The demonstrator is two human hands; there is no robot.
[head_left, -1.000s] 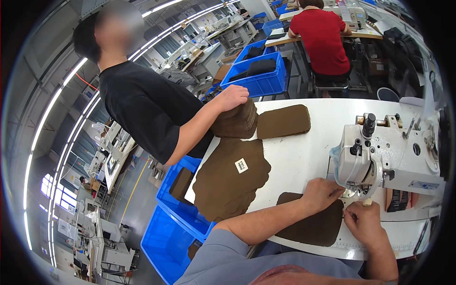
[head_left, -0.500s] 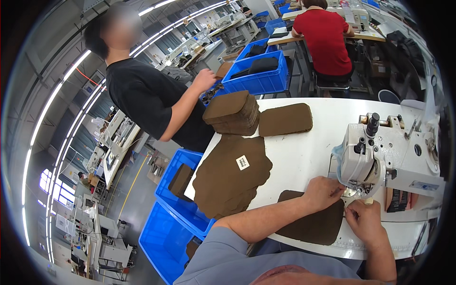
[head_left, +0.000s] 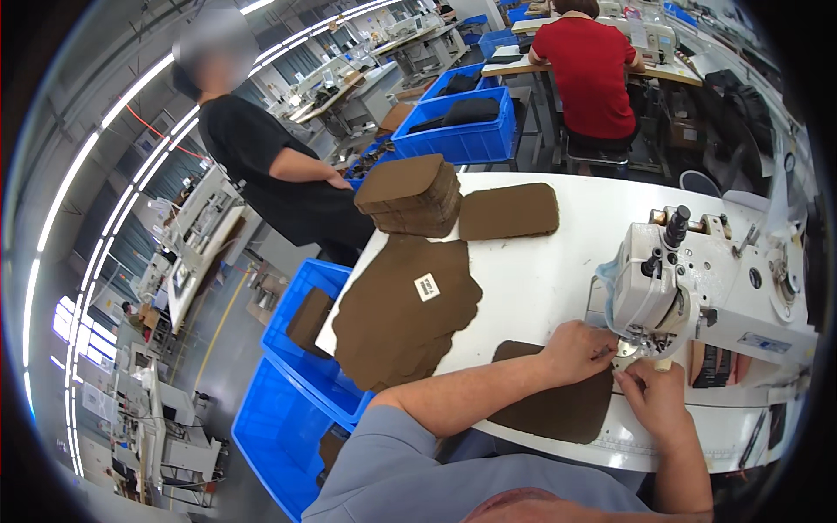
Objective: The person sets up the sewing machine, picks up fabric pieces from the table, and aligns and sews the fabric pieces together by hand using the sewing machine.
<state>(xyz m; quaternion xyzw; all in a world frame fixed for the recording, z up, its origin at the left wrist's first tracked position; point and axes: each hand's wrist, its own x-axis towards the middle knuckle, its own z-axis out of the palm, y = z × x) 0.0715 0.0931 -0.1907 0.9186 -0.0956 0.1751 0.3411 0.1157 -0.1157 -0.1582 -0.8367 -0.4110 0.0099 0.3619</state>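
Observation:
My left hand (head_left: 579, 350) is closed in a pinch beside the presser foot (head_left: 629, 345) of the white sewing machine (head_left: 663, 288), on something I cannot make out. Just right of it, my right hand (head_left: 652, 397) has its fingers curled below the machine head, near a small cream piece (head_left: 664, 364); what they grip is hidden. A brown rounded fabric panel (head_left: 549, 410) lies on the white table (head_left: 558, 288) under my left wrist. To the left are a spread pile of brown pieces (head_left: 392, 322) with a pale label, a tall brown stack (head_left: 405, 183) and a flatter one (head_left: 508, 209).
Blue bins (head_left: 279, 436) stand at the table's left; others (head_left: 458, 131) hold dark items behind it. A person in black (head_left: 279, 200) stands beyond the left corner. A person in red (head_left: 591, 78) sits at a bench behind. More sewing stations line the floor at far left.
The person in black has taken their hand off the tall stack, lowered it and moved away. The view has shifted slightly. My hands stay at the machine, barely moved.

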